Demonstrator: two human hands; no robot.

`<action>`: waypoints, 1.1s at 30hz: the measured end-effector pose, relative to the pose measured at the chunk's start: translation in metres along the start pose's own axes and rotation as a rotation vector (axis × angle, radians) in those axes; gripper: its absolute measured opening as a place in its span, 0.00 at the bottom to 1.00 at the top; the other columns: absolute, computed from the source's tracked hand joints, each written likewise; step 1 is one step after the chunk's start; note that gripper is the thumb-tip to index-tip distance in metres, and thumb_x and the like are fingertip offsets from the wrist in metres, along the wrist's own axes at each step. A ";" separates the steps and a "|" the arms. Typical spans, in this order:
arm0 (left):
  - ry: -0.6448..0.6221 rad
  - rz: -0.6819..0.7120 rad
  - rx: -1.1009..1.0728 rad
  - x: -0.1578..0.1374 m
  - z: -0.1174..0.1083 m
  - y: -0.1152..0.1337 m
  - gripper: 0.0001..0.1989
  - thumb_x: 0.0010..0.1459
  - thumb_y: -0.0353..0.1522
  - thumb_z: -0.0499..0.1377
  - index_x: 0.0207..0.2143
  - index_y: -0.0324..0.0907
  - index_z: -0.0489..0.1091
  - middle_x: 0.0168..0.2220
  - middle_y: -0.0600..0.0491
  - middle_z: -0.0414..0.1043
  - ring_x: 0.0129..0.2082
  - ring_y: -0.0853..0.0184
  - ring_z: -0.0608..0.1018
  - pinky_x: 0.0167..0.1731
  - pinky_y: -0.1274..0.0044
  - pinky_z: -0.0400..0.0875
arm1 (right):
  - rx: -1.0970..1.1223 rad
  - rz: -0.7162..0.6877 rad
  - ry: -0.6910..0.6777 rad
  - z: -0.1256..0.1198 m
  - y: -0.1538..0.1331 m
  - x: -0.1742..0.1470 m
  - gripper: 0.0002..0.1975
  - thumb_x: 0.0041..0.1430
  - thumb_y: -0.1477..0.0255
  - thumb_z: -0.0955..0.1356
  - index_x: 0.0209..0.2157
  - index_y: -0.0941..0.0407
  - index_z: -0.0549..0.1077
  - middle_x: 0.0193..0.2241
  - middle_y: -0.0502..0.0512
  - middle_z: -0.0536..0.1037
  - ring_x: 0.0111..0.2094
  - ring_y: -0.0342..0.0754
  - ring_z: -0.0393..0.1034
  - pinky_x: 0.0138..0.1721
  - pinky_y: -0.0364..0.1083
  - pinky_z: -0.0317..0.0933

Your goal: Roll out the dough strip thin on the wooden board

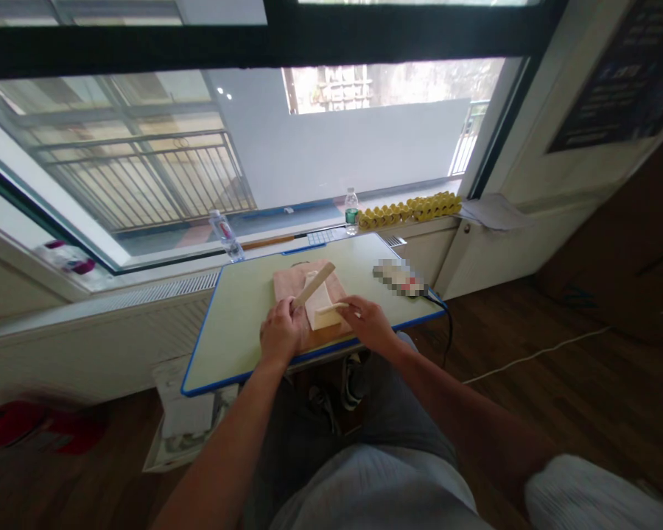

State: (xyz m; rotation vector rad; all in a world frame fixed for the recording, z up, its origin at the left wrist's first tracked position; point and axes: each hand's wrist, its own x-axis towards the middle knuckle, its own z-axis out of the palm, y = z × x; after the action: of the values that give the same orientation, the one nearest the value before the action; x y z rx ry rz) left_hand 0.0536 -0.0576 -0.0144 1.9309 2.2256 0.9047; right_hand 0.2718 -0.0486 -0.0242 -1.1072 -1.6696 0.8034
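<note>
My left hand (279, 328) is closed on the lower end of a flat, pale wooden-looking strip (317, 283), which slants up to the right. A thin, light-coloured stick (333, 307) is pinched in the fingers of my right hand (369, 321), its tip pointing left. Beneath both lies a pale, roughly rectangular slab (321, 319), whose material I cannot make out. The slab rests on a pinkish-brown board (284, 282) near the front edge of a small table (237, 324). My left hand covers part of the board's left side.
A blurred-out object (398, 278) with a black cable (449, 331) lies at the table's right. Along the windowsill stand a clear bottle (227, 237), a green-labelled bottle (352, 212) and yellow egg-tray-like strips (412, 210). A white box (171, 449) sits on the floor at left.
</note>
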 end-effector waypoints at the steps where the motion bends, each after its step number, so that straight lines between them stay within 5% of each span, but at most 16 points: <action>1: 0.004 -0.002 -0.006 0.003 0.000 -0.002 0.20 0.73 0.40 0.52 0.61 0.44 0.71 0.60 0.44 0.78 0.60 0.55 0.78 0.59 0.65 0.71 | 0.021 0.000 0.033 0.003 0.001 0.008 0.16 0.69 0.60 0.68 0.47 0.55 0.82 0.40 0.54 0.86 0.42 0.50 0.80 0.45 0.46 0.72; 4: 0.015 0.001 -0.018 0.011 -0.001 -0.010 0.19 0.72 0.38 0.52 0.60 0.45 0.71 0.59 0.44 0.78 0.60 0.56 0.78 0.59 0.65 0.72 | 0.001 -0.113 0.066 0.009 0.003 0.020 0.13 0.69 0.63 0.68 0.47 0.53 0.82 0.47 0.56 0.86 0.50 0.50 0.80 0.56 0.49 0.71; 7: 0.023 0.012 -0.040 0.015 0.001 -0.019 0.18 0.72 0.38 0.53 0.59 0.45 0.72 0.58 0.45 0.79 0.59 0.57 0.78 0.60 0.67 0.72 | -0.136 -0.231 -0.050 0.007 0.007 0.007 0.09 0.68 0.69 0.69 0.44 0.51 0.84 0.54 0.56 0.83 0.59 0.51 0.74 0.65 0.53 0.65; 12: -0.002 0.031 -0.066 0.017 -0.001 -0.027 0.18 0.72 0.40 0.53 0.57 0.44 0.73 0.55 0.44 0.79 0.56 0.54 0.79 0.58 0.64 0.74 | -0.247 -0.173 -0.141 -0.004 0.008 -0.026 0.11 0.66 0.71 0.71 0.47 0.49 0.83 0.59 0.57 0.81 0.67 0.53 0.68 0.69 0.59 0.61; 17: -0.102 0.125 -0.098 0.031 -0.011 -0.028 0.19 0.71 0.42 0.54 0.57 0.44 0.73 0.55 0.45 0.80 0.54 0.55 0.80 0.57 0.65 0.75 | -0.090 -0.109 -0.135 -0.009 -0.002 -0.017 0.07 0.66 0.67 0.71 0.41 0.50 0.83 0.57 0.58 0.81 0.63 0.55 0.71 0.67 0.57 0.65; 25: -0.409 0.400 0.013 0.042 -0.028 -0.012 0.16 0.71 0.41 0.56 0.55 0.47 0.75 0.55 0.47 0.80 0.54 0.54 0.80 0.55 0.61 0.73 | -0.273 -0.143 0.292 -0.019 0.011 0.020 0.15 0.70 0.62 0.69 0.54 0.50 0.77 0.54 0.61 0.80 0.57 0.57 0.74 0.62 0.59 0.67; 33: -0.421 0.518 0.017 0.041 -0.026 -0.010 0.12 0.71 0.41 0.58 0.51 0.49 0.76 0.52 0.50 0.80 0.55 0.55 0.78 0.54 0.61 0.69 | -0.655 -0.119 -0.059 -0.010 0.013 0.041 0.10 0.74 0.64 0.67 0.47 0.52 0.79 0.52 0.58 0.82 0.56 0.57 0.72 0.63 0.57 0.61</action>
State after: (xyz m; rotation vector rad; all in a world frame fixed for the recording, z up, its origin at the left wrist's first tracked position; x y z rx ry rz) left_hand 0.0257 -0.0307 0.0161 2.4746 1.5371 0.4414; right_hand 0.2795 -0.0050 -0.0179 -1.4057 -2.0971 0.2022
